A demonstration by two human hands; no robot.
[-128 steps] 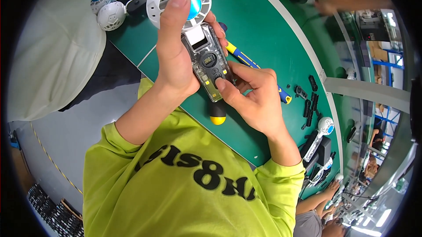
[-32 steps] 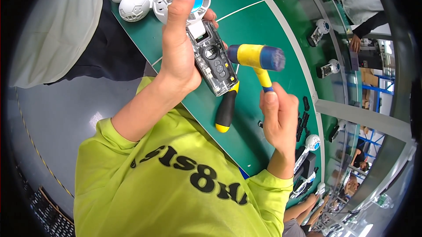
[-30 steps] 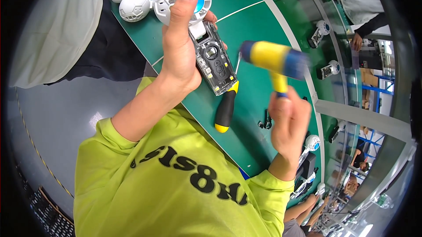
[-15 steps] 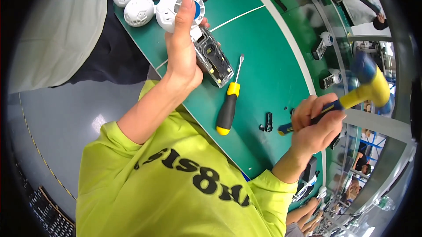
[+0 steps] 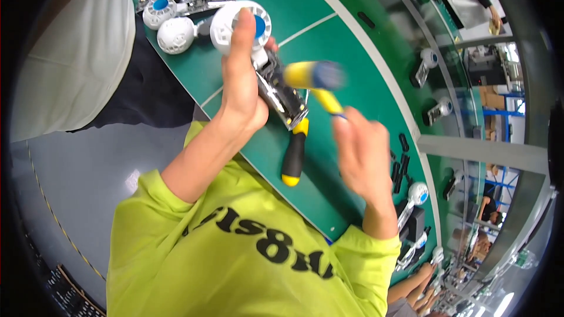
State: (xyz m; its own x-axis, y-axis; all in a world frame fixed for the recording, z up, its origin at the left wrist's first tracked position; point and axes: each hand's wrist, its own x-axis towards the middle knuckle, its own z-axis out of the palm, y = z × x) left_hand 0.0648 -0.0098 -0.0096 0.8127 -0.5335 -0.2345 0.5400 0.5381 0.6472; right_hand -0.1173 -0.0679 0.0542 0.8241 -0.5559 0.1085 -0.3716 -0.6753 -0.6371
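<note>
A green table [image 5: 364, 82] is carrying a black-and-yellow screwdriver [image 5: 294, 158]; white-headed devices [image 5: 175, 36] are lying toward its far left, small black parts [image 5: 403, 142] toward its right.

A screwdriver [image 5: 294, 158] lies on the table [image 5: 341, 135], partly under the fan [image 5: 259, 58]. The hammer [image 5: 315, 77] is right of the fan, other fans [image 5: 175, 35] left.

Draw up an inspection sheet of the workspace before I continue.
Surface: green tabletop crossed by a white line.
Things in hand: transparent-bodied handheld device with a round, white, vented head and blue centre; yellow-and-blue mallet, blurred, contact with the device unclear.
Clutter: black-and-yellow-handled screwdriver lying nearby; small black parts at right; similar white-headed devices at upper left.
Grips: left grip holds the device; right grip holds the mallet's handle.
Cables: too small to tell.
Surroundings: person in pale clothing at left; other people's forearms at lower right.
</note>
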